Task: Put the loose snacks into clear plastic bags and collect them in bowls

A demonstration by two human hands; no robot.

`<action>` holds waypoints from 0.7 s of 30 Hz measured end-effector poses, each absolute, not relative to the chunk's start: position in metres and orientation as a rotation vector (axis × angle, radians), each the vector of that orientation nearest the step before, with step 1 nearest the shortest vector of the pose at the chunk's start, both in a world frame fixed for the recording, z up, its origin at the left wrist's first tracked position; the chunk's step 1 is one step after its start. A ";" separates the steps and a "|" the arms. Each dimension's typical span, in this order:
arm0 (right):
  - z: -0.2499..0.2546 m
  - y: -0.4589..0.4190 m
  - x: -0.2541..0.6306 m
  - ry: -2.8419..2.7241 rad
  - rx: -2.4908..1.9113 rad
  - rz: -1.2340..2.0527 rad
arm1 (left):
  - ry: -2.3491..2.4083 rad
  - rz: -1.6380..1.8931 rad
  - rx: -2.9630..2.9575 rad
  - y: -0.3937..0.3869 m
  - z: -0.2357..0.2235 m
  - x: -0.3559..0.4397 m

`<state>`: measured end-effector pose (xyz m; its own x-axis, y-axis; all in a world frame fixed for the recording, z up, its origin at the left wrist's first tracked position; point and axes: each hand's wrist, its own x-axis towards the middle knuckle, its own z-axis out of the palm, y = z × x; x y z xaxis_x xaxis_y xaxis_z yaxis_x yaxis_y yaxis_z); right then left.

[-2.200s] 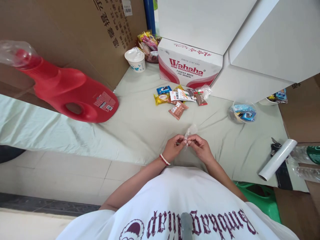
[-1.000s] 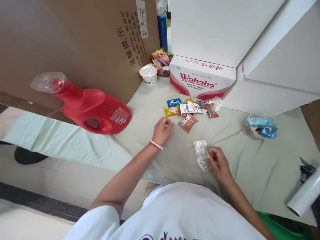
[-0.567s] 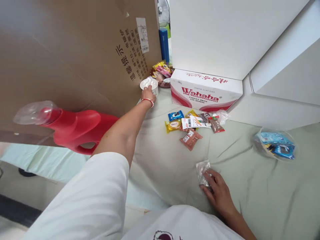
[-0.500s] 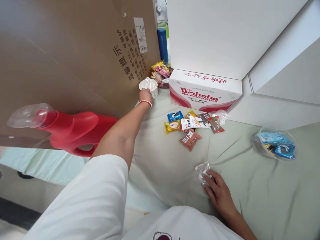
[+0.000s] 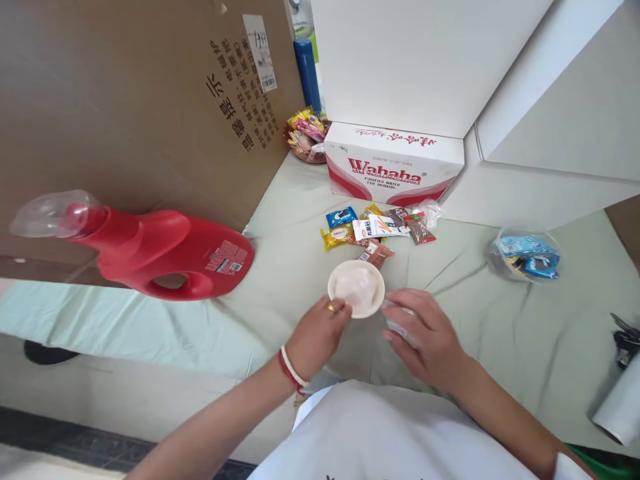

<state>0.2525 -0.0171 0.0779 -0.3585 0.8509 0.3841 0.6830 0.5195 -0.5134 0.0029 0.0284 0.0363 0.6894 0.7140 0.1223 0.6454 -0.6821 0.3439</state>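
Observation:
A small round white paper bowl (image 5: 332,280) with crumpled clear plastic inside is in front of me over the cloth. My left hand (image 5: 320,333) is closed on the bowl's near left rim. At its right side is my right hand (image 5: 425,337), slightly blurred, its fingers spread and the fingertips close to the rim. A crumpled clear plastic wrapper (image 5: 401,328) shows between those fingers and thumb; whether they grip it is not clear. Just beyond the bowl lies a pile of snack packets, among them a brown packet (image 5: 376,253), a white packet (image 5: 383,227) and a blue packet (image 5: 341,217).
A white-and-red water carton (image 5: 395,167) stands behind the packets, beside a bowl of snacks (image 5: 306,137). A large red bottle (image 5: 175,253) is on the left, against a brown cardboard box (image 5: 125,100). To the right are a clear tub (image 5: 493,257) of packets and a white roll (image 5: 620,407).
My left hand has brought the white bowl from beside the carton back toward me. My right hand has moved slightly forward, up to the bowl. The view has shifted a little.

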 end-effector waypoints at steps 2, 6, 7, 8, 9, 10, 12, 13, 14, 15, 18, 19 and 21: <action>0.072 -0.002 0.228 -2.366 -1.391 0.469 | 0.975 0.320 2.599 -0.002 0.027 0.009; 0.056 0.018 0.192 -2.704 -1.749 0.573 | 1.037 0.552 2.525 -0.031 0.003 0.007; 0.053 0.021 0.187 -2.752 -1.762 0.597 | 1.074 0.621 2.504 -0.034 -0.001 0.004; 0.052 0.023 0.183 -2.775 -1.762 0.631 | 1.102 0.675 2.482 -0.036 -0.005 0.002; 0.051 0.024 0.180 -2.768 -1.761 0.675 | 1.120 0.715 2.458 -0.037 -0.008 0.000; 0.050 0.025 0.179 -2.742 -1.762 0.719 | 1.132 0.746 2.431 -0.038 -0.010 -0.001; 0.050 0.026 0.179 -2.684 -1.760 0.781 | 1.151 0.779 2.368 -0.038 -0.013 -0.002; 0.051 0.024 0.180 -2.678 -1.752 0.793 | 1.166 0.790 2.332 -0.038 -0.014 -0.002; 0.052 0.022 0.183 -2.679 -1.738 0.800 | 1.184 0.805 2.294 -0.038 -0.014 -0.001; 0.054 0.019 0.186 -2.671 -1.712 0.817 | 1.200 0.821 2.257 -0.038 -0.015 0.000; 0.066 0.007 0.206 -2.415 -1.564 0.934 | 1.215 0.885 2.184 -0.037 -0.019 0.005; 0.071 0.006 0.217 -2.238 -1.507 0.968 | 1.209 0.902 2.177 -0.037 -0.019 0.006; 0.079 0.013 0.242 -1.822 -1.447 0.976 | 1.186 0.900 2.187 -0.034 -0.018 0.008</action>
<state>0.2425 0.0128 0.0792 -0.2178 0.9758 0.0164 0.5272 0.1318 -0.8394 0.0079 -0.0338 -0.0180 0.4049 0.8583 0.3152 0.5345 -0.5019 0.6800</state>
